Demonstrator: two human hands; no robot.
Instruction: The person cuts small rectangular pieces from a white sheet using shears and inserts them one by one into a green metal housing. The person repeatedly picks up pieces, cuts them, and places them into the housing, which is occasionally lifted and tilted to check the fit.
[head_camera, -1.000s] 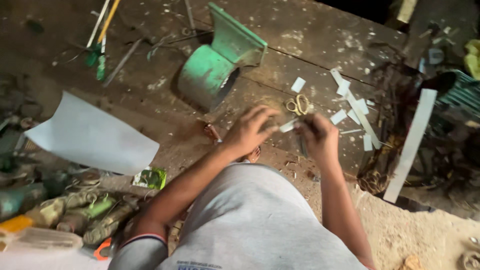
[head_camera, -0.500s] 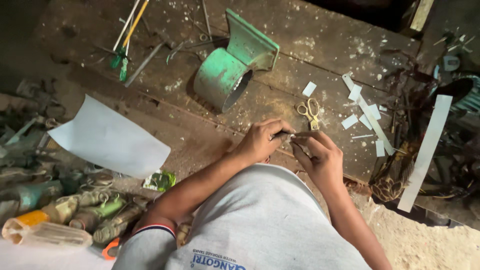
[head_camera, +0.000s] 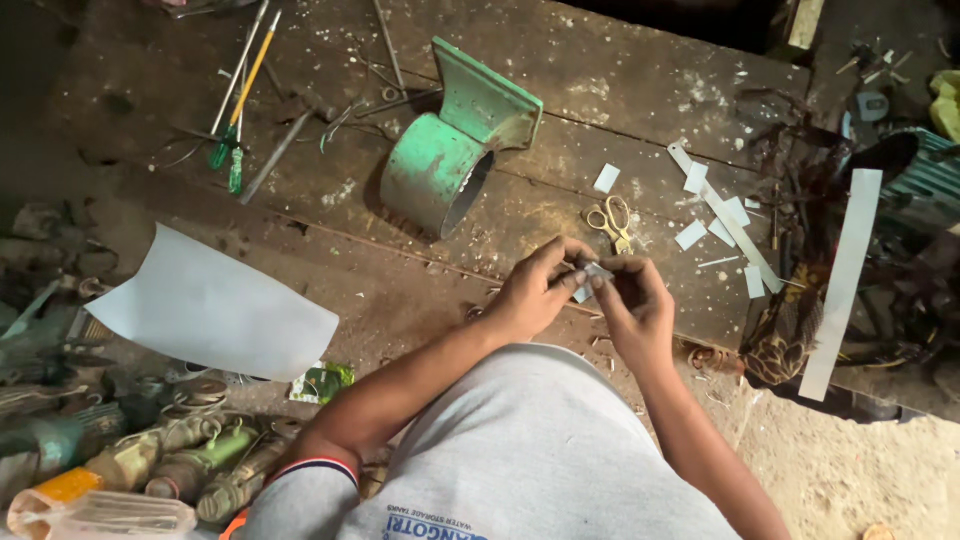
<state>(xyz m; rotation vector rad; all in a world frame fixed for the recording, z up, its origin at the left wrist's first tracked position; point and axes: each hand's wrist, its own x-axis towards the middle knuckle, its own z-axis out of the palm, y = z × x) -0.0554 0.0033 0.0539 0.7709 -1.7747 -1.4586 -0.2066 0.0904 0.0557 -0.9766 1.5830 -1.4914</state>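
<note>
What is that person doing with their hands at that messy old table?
A person leans over a wooden workbench, pinching a small white strip between the left hand and the right hand. Just beyond the hands lie small yellow scissors and more cut white pieces. A green metal part, screwdrivers and a big white sheet sit farther off.

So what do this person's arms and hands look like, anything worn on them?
Both hands, the left hand and the right hand, are bare: no gloves, rings or watch visible. The forearms are bare too. A grey short-sleeved T-shirt covers the upper arms; the left sleeve's cuff has dark and red trim bands.
</note>
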